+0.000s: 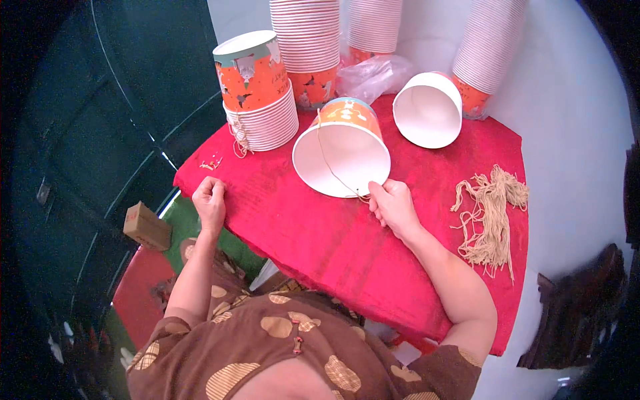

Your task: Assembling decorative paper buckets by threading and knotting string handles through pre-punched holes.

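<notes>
A paper bucket with an orange printed outside and white inside lies on its side, its mouth toward me. A tan string hangs from its far rim across the mouth to the near right rim. There my right hand is closed in a pinch on the string, its fingertips touching the rim. My left hand is closed near the table's left edge, apart from the bucket; whatever it may hold is hidden. Small string scraps lie just beyond it.
A red cloth covers the table. Stacked buckets with string loops stand at back left, taller stacks behind. Another bucket lies tipped at back right, beside a plastic bag. A string bundle lies right; a cardboard box sits left, below the table.
</notes>
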Demonstrator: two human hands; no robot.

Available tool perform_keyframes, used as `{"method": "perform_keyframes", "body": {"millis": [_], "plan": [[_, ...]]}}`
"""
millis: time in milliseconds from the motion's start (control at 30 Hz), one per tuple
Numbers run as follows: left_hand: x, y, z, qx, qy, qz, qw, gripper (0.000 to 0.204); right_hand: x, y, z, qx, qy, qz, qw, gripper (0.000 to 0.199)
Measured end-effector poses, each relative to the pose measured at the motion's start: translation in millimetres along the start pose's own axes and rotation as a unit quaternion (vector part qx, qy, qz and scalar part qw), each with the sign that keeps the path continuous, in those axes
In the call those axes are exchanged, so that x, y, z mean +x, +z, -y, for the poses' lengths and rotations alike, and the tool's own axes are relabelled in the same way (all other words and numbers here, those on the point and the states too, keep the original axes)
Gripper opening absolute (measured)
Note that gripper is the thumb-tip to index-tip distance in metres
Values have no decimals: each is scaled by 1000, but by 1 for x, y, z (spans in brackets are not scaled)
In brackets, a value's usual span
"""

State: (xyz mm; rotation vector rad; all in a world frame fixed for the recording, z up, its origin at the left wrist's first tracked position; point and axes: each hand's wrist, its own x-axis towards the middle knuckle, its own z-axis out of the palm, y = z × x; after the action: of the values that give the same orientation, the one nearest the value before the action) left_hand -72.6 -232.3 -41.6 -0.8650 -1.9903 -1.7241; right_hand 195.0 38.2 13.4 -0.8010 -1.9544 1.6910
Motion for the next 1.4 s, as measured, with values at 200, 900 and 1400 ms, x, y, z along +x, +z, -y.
{"method": "perform_keyframes", "body": {"millis": [200, 900, 1400], "plan": [[0, 1, 1, -5, 11, -12, 1000, 16, -1, 1, -2, -6, 9, -4, 1000, 38], [0, 1, -5, 3, 44, -3, 999, 14, 2, 7, -3, -26, 18, -50, 998, 38], [26, 45, -104, -33, 78, 381, 921, 15, -18, 3, 14, 90, 40, -100, 990, 27]]}}
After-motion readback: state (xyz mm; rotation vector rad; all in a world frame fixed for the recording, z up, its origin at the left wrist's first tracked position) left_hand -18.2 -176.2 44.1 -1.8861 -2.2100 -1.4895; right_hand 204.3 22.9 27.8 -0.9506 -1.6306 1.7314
